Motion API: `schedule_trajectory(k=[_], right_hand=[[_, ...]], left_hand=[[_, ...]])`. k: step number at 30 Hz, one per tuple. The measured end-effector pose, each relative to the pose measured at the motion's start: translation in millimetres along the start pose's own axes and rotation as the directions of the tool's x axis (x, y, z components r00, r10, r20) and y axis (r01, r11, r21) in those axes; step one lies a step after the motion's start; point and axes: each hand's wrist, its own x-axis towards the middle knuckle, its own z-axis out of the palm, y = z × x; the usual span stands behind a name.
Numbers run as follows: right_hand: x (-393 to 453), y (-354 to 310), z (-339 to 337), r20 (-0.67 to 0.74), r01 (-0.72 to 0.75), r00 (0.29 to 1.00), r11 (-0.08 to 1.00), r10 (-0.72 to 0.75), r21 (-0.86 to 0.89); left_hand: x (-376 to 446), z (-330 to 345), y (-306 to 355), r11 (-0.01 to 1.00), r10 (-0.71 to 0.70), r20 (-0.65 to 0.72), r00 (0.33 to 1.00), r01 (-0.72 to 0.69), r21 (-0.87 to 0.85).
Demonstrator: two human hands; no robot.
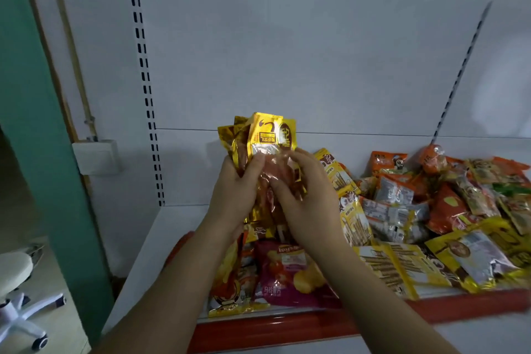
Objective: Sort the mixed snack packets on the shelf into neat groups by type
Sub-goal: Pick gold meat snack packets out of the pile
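Note:
Both hands hold up a bundle of gold foil snack packets above the left part of the white shelf. My left hand grips the bundle from the left, fingers curled round it. From the right, my right hand grips the same packets, fingers over their clear lower part. Below the hands lie a purple chip bag and an orange and gold packet. Yellow wafer-stick packets lie to the right.
A mixed heap of orange, red, silver and yellow packets covers the shelf's right half. A red strip runs along the shelf's front edge. A slotted upright and a green post stand left, with a white chair base on the floor.

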Motion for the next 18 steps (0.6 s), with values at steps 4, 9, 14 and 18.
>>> schedule_trajectory(k=[4, 9, 14, 18], right_hand=[[-8, 7, -33, 0.064, -0.188, 0.981, 0.979, 0.183, 0.074], [-23, 23, -93, 0.08, -0.265, 0.964, 0.934, 0.253, 0.239], [-42, 58, -160, -0.031, -0.383, 0.918, 0.902, 0.396, 0.199], [-59, 87, -230, -0.178, -0.384, 0.893, 0.905, 0.414, 0.182]], left_hand=[[-7, 29, 1, 1.0, -0.005, 0.073, 0.997, 0.004, 0.014], [-24, 88, 4, 0.998, -0.006, 0.21, 0.978, -0.008, 0.066], [-51, 170, 14, 0.995, -0.089, 0.389, 0.917, 0.062, 0.083], [-81, 251, 11, 0.991, -0.068, 0.456, 0.887, 0.005, 0.137]])
